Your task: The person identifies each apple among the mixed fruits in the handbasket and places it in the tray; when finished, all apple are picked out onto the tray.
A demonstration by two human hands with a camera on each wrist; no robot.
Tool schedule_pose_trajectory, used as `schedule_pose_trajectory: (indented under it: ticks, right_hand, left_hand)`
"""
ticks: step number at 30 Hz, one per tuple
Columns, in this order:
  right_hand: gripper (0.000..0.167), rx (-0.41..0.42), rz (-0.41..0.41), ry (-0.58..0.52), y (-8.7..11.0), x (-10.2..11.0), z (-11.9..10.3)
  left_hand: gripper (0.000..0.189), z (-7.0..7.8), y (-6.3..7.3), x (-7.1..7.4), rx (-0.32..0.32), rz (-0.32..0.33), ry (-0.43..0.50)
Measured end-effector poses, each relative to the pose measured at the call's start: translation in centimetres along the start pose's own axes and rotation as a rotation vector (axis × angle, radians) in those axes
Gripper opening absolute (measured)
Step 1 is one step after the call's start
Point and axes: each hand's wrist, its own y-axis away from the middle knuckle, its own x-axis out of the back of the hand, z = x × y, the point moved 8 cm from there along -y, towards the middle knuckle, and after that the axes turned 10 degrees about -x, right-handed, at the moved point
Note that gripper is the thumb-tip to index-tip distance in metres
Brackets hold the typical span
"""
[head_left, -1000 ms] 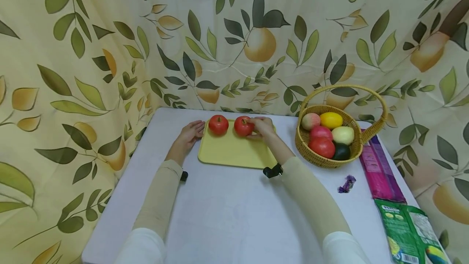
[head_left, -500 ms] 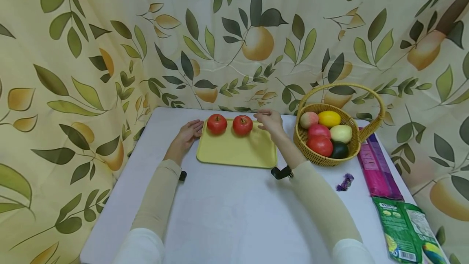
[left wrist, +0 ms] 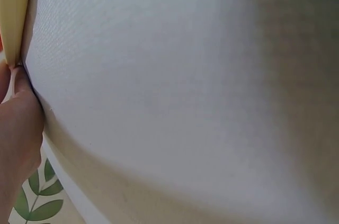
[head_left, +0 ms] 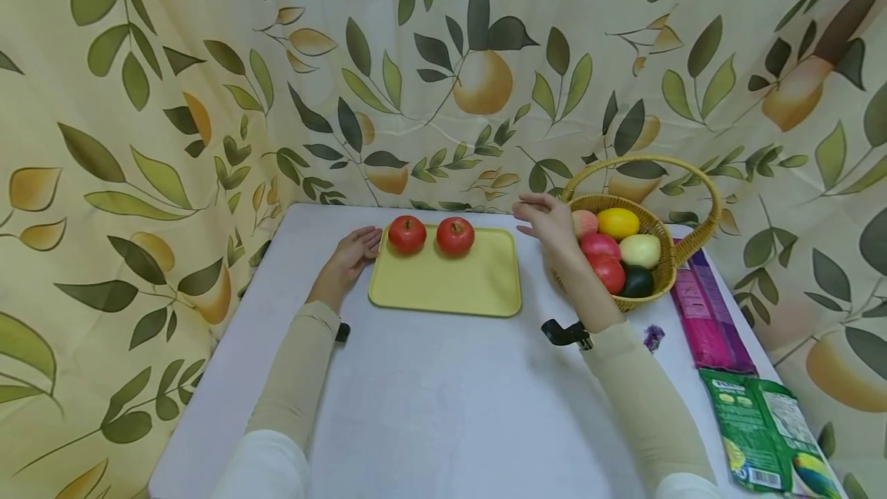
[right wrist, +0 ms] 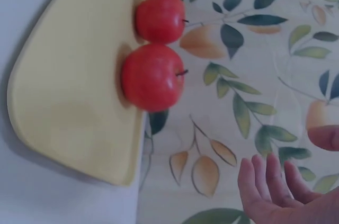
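Observation:
In the head view, two red apples, a left one (head_left: 406, 235) and a right one (head_left: 455, 236), sit side by side along the far edge of a yellow tray (head_left: 443, 283). My left hand (head_left: 349, 256) rests at the tray's left edge, fingers fairly straight; the left wrist view shows thumb and fingertips right at the tray's rim (left wrist: 15, 17). My right hand (head_left: 554, 229), holding nothing, is raised between the tray and a wicker basket (head_left: 661, 233), overlapping the basket's left side. In the right wrist view its fingers (right wrist: 275, 181) are spread loosely, apart from the apples.
The basket holds several fruits, among them a yellow lemon-like one (head_left: 618, 223) and a dark green one (head_left: 637, 281). A purple-wrapped candy (head_left: 654, 338), a pink packet (head_left: 714, 318) and a green packet (head_left: 762, 430) lie to the right. A patterned curtain (head_left: 443, 83) hangs behind the table.
My right hand has let go of the right apple, leaving it on the tray, and has moved right towards the basket. My left hand has stayed at the tray's edge.

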Motion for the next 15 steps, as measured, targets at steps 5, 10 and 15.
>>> schedule_pose_trajectory:
  ticks: [5,10,15]
  right_hand:
    - [0.046,0.019,0.014,0.034,1.1,2.0,-1.1]
    - [0.050,0.001,0.019,0.069,1.5,4.1,-1.5]
    - [0.055,-0.014,0.017,0.055,1.5,6.5,-1.3]
  left_hand:
    - [0.084,-0.2,-0.1,0.1,0.005,0.001,0.007]
    - [0.085,-0.3,-0.1,0.2,0.016,0.012,0.012]
    - [0.084,-0.1,0.1,0.0,0.011,0.002,0.001]
